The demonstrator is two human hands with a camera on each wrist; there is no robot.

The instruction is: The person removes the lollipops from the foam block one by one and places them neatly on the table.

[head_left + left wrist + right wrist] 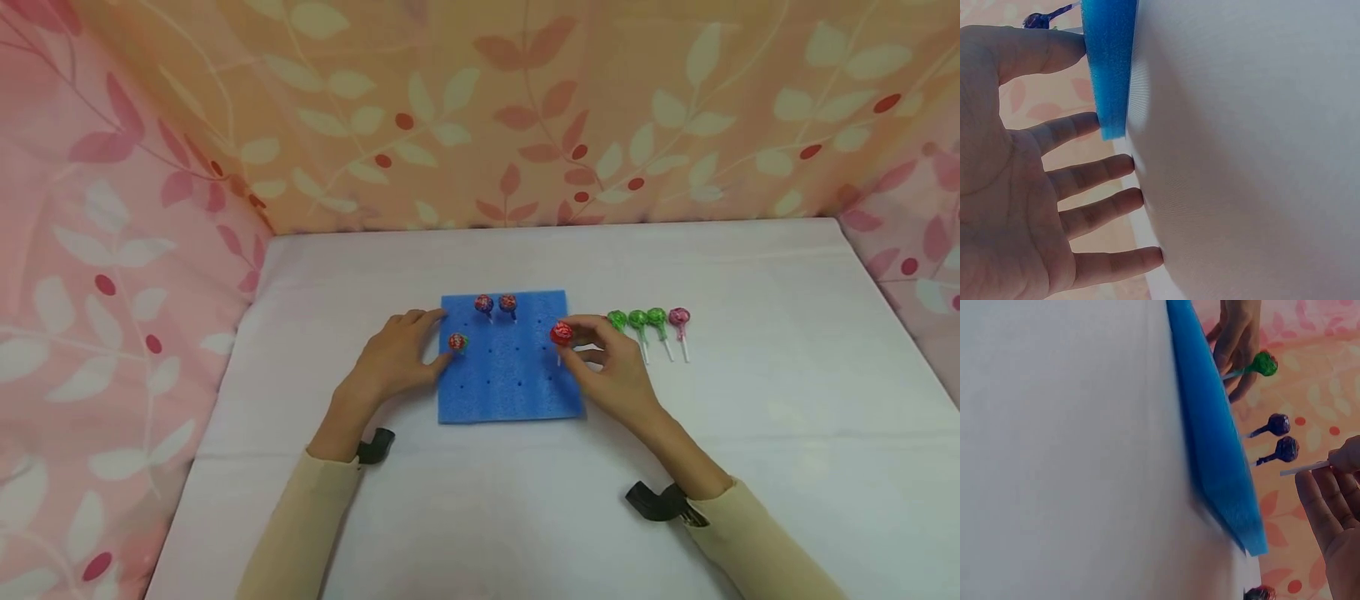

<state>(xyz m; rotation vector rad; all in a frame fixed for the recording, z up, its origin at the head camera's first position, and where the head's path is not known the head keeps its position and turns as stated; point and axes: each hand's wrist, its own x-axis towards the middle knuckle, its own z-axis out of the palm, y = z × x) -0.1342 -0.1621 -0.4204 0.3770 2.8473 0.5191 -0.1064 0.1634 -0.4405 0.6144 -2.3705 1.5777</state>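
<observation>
My left hand (395, 354) rests at the left edge of a blue foam board (504, 402). In the left wrist view its fingers are straight, with thumb and index finger (1063, 132) touching the foam. Over the board's right side, my right hand (617, 371) pinches a red-wrapped lollipop (561, 334). Its white stick (1302, 468) points at the board, its end apart from the foam. Two dark-wrapped lollipops (483, 304) stand in the board's back row. A red-and-green lollipop (457, 342) stands near my left thumb.
Right of the board, several lollipops lie in a row on the white table (765, 400): green ones (656, 317) and a pink one (679, 317). Small holes dot the foam. Leaf-patterned cloth (525, 108) hangs behind the table and at both sides.
</observation>
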